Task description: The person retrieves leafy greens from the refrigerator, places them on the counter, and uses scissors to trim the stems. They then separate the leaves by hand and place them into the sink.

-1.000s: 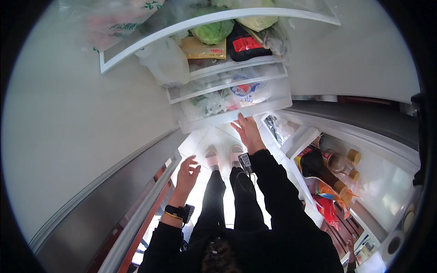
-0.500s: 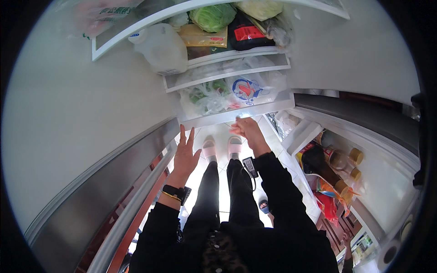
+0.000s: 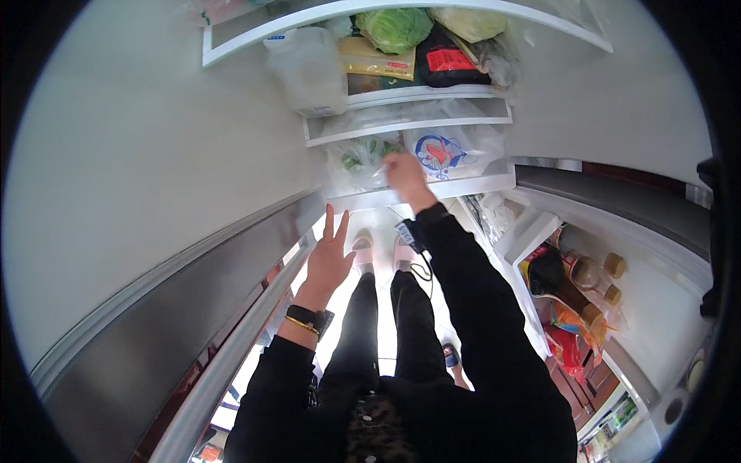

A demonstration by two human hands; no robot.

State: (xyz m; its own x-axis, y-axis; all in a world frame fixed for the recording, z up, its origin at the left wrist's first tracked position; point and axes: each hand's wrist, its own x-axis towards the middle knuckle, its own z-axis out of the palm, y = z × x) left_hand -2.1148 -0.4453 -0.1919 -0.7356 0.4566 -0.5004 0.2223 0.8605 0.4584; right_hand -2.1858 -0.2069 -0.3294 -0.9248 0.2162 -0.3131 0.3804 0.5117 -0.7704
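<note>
My right hand (image 3: pixel 407 181) reaches into the lower refrigerator drawer, over its front edge. Its fingers are curled together at a clear plastic bag of green vegetables (image 3: pixel 363 156) and appear to pinch the film; slight blur softens the fingertips. Just right of it in the same drawer lies a white plastic bag with a blue and red print (image 3: pixel 441 154). My left hand (image 3: pixel 328 258) hangs empty in front of the drawer, fingers apart, close to the left door's edge.
Above, a shelf holds a milky plastic jug (image 3: pixel 312 73), a green cabbage (image 3: pixel 394 29), a yellow packet (image 3: pixel 378 58) and a black packet with a red label (image 3: pixel 448 62). Bottles (image 3: pixel 567 282) fill the open right door's rack. The left door (image 3: pixel 177 309) stands open too.
My right hand has moved forward from in front of the drawer to the bag of green vegetables. My left hand stays spread in much the same place. The whole view has shifted slightly.
</note>
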